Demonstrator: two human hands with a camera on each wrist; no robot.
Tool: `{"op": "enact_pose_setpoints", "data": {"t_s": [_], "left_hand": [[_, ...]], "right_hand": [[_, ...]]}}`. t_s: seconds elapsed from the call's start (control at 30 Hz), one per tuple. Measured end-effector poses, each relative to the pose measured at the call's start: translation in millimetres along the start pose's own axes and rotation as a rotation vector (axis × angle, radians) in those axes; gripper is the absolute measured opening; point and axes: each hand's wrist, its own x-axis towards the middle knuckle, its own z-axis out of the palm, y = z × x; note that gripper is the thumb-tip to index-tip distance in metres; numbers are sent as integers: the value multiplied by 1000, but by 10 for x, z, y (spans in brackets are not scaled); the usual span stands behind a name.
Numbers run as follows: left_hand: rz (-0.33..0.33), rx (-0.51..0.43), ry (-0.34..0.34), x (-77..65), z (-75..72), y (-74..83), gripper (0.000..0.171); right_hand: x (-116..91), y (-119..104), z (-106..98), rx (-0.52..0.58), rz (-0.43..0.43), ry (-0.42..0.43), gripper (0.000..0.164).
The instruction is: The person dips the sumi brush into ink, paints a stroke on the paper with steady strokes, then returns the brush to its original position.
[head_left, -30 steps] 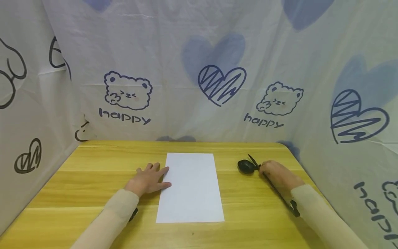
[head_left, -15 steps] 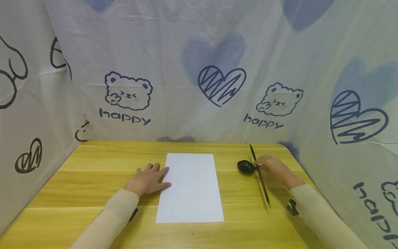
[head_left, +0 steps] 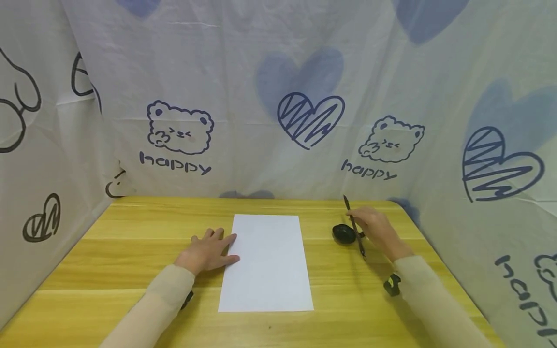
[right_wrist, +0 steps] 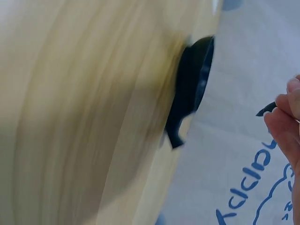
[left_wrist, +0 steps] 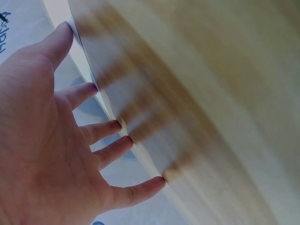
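Hands well apart. The right hand (head_left: 373,226) pinches a slim dark brush (head_left: 354,223) between thumb and fingers; the left hand (head_left: 206,251) lies with fingers spread, the thumb and a neighbouring finger on the left edge of a white sheet of paper (head_left: 266,270). The brush is held above the right part of the table, its long axis slanting in the head view from far left to near right, far end toward the backdrop, near end toward the person. In the right wrist view a dark pointed end projects past the fingertips toward the table side. Just beside the brush sits a black dish (head_left: 343,234) with a short handle. The paper's long axis runs away from the person across the yellow wood-grain table (head_left: 143,232). Behind: a pale backdrop (head_left: 252,169) with hearts.
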Motion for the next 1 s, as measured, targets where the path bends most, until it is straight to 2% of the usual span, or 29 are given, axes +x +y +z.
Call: {"op": "enact_pose_setpoints", "data": {"t_s": [0.2, 0.43, 0.63, 0.77, 1.0], "left_hand": [[-3, 7, -3, -4, 1, -11, 78], [-4, -9, 9, -26, -15, -2, 78], [-4, -8, 3, -32, -10, 1, 78], [-2, -10, 1, -27, -13, 5, 78], [0, -10, 1, -10, 3, -11, 79]], "right_hand": [[168, -104, 172, 24, 51, 103, 22], [298, -224, 270, 77, 196, 198, 18], [367, -311, 247, 142, 313, 219, 12], [410, -356, 206, 203, 366, 231, 12], [460, -357, 162, 232, 450, 238, 11]]}}
